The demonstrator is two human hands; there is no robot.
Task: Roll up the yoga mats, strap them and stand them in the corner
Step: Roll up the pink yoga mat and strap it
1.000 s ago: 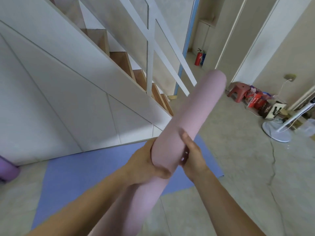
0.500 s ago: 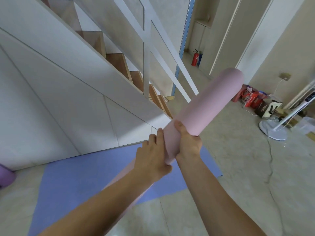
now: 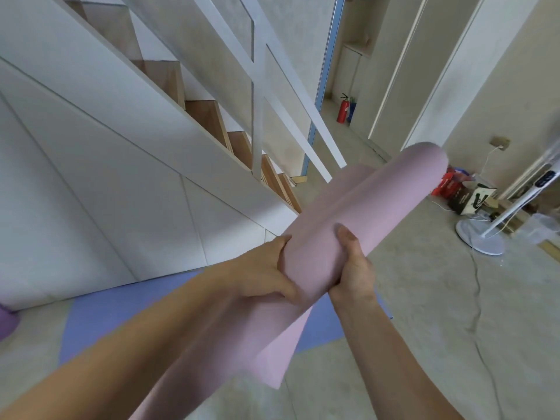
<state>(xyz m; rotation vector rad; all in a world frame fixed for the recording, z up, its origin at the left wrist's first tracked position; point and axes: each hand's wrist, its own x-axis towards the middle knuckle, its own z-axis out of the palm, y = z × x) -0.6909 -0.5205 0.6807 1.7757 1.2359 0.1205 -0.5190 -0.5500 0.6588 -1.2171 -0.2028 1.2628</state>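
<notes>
I hold a pink yoga mat [image 3: 378, 201] in the air as a loose roll slanting up to the right. Its outer flap has come away and hangs down below my arms. My left hand [image 3: 263, 275] grips the roll from the left side, thumb across its near face. My right hand [image 3: 353, 263] grips it from the right, thumb on top. A blue-violet yoga mat [image 3: 121, 310] lies flat on the floor under my arms. The end of a rolled purple mat [image 3: 7, 321] shows at the left edge.
A white staircase wall [image 3: 121, 183] with wooden steps and a railing fills the left. At the right stand a white fan base [image 3: 481, 239] with its cord on the floor, boxes and red bags [image 3: 454, 184]. A red fire extinguisher [image 3: 343, 109] stands in the hallway.
The roll has loosened: its outer layer has opened and a flap now hangs below. My left hand has shifted from on top to gripping the roll's side. The far end has swung slightly right.
</notes>
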